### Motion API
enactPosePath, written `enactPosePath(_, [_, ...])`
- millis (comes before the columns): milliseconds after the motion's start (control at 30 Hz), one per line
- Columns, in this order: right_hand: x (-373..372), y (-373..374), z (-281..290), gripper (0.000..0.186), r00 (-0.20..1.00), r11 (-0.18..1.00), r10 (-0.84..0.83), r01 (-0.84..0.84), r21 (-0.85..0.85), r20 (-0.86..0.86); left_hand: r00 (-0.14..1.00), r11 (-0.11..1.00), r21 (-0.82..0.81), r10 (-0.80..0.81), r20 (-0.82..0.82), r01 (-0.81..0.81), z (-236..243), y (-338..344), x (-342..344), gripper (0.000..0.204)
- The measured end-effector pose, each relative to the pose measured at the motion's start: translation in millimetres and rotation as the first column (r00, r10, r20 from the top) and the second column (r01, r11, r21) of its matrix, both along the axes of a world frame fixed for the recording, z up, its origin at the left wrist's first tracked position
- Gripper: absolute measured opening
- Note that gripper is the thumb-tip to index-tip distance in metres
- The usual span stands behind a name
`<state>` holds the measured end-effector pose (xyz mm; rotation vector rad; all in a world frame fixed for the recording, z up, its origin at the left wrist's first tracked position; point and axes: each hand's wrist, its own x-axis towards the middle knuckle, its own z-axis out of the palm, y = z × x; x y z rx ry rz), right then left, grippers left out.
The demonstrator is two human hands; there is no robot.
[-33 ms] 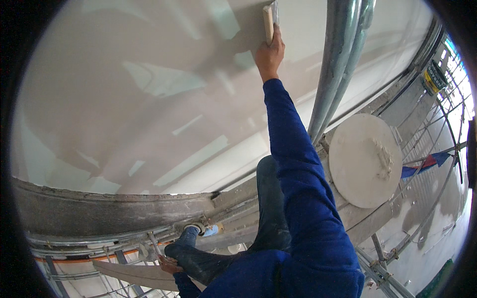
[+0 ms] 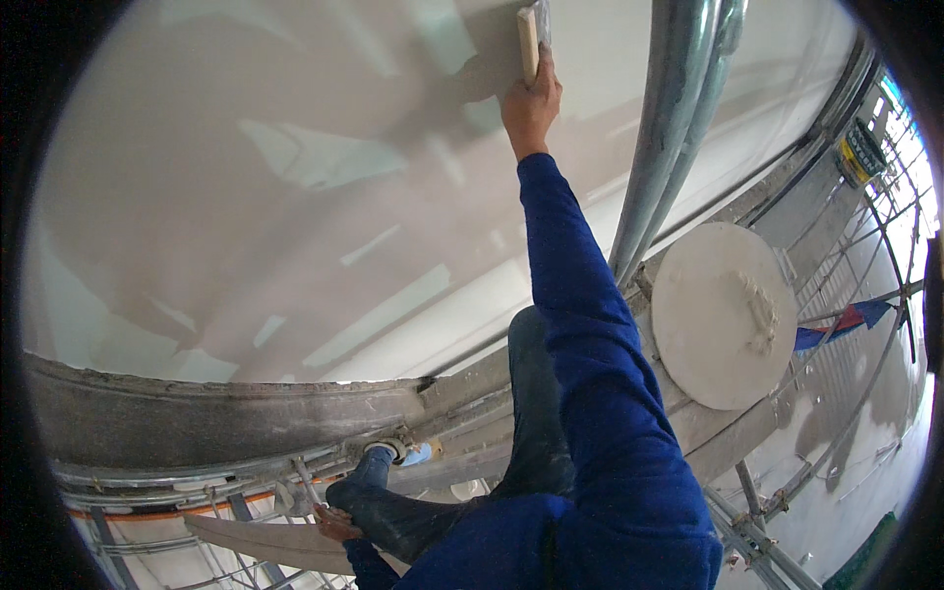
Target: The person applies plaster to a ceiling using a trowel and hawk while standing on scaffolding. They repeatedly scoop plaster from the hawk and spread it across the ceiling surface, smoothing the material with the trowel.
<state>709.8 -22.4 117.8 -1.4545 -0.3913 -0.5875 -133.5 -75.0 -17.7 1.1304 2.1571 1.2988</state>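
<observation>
High on the plaster-coated wall (image 2: 216, 256), my right hand (image 2: 532, 110) is closed round the pale handle of a putty knife (image 2: 528, 44). Its metal blade lies along the wall's surface at the top edge of the view. Patches of lighter, greenish board show through the thin coat of compound. My left hand (image 2: 337, 523) is low on the left beside my knee, small in view, with its fingers curled at a slim scaffold pipe (image 2: 306, 482). Right of my right arm rests a round board (image 2: 723, 315) with a heap of white compound (image 2: 762, 313) on it.
Thick metal scaffold tubes (image 2: 674, 128) rise just right of my right arm. A dark bucket (image 2: 859, 155) stands at the far right, near a blue and red cloth (image 2: 844, 323). More tubing and a curved plank (image 2: 265, 539) lie below left, past a concrete ledge (image 2: 216, 423).
My right hand and the putty knife have shifted very slightly up and left along the wall. My left hand keeps its place.
</observation>
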Motion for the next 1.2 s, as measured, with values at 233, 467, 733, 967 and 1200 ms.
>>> enactPosePath(233, [-81.6,53.4,7.3,0.069,0.989,0.990,-0.120,0.126,-0.068,0.085,0.991,0.985,0.110,-0.132,0.016,0.130,1.9,-9.5,2.3,0.040])
enactPosePath(467, [-219.9,105.7,24.3,0.079,0.999,0.994,0.043,-0.045,-0.101,-0.031,0.989,0.989,0.144,-0.050,0.140,0.029,7.0,-20.1,0.4,0.041])
enactPosePath(733, [-222.1,36.6,-18.9,0.073,0.939,0.945,0.320,-0.307,-0.108,0.126,0.995,0.960,0.266,-0.097,0.034,0.085,-14.8,-5.9,6.4,0.045])
enactPosePath(967, [-35.2,-41.8,-69.3,0.068,0.975,0.990,-0.065,0.037,-0.133,-0.211,0.934,0.998,0.031,-0.048,-0.355,0.063,-4.9,-5.0,3.6,0.044])
enactPosePath(1200, [23.6,-51.7,-98.2,0.068,0.965,0.998,-0.049,0.038,-0.045,-0.256,0.981,1.000,-0.021,-0.005,-0.196,0.001,-3.3,-1.0,-3.1,0.055])
